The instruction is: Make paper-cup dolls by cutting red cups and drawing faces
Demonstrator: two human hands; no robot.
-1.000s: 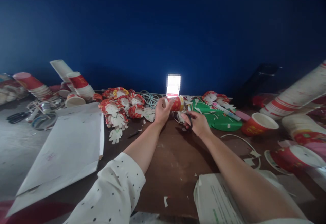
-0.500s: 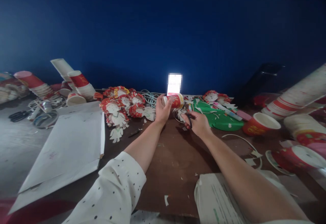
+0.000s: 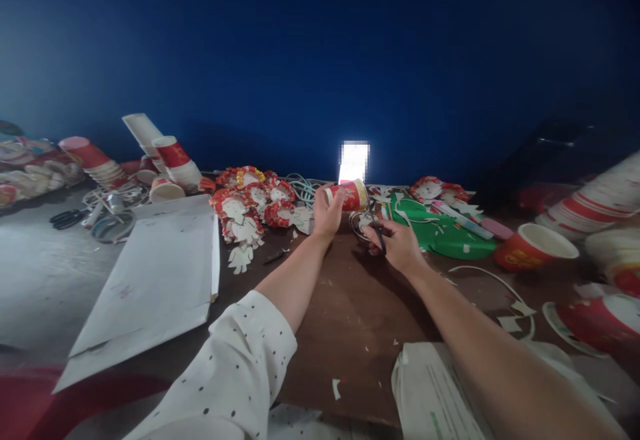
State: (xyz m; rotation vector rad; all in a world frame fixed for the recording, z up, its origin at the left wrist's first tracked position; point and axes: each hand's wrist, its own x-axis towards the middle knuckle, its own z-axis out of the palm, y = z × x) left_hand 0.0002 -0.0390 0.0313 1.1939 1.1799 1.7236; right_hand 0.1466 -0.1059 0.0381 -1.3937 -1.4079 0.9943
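Note:
Near the back of the brown table, my left hand (image 3: 327,212) is wrapped round a red paper cup (image 3: 353,195) that lies on its side in the air, its rim end to the right. Dark-handled scissors (image 3: 381,237) are in my right hand (image 3: 397,243), with the blades pointing up at the cup's right end. Whether the blades touch the paper I cannot tell. Just below the cup, a curled white strip (image 3: 356,225) shows beside my right fingers. Behind the cup stands a bright, blurred-out screen (image 3: 354,160).
Red-and-white paper cutouts (image 3: 240,203) are heaped left of my hands. A white board (image 3: 155,273) lies further left, near stacked cups (image 3: 177,163). On the right are a green sheet (image 3: 450,237), a red cup (image 3: 537,247) and a tall cup stack (image 3: 595,197).
My view has swung slightly left, so everything sits further right. The scissors' blades have come up to the cup's right end, and the cup is still in my left hand.

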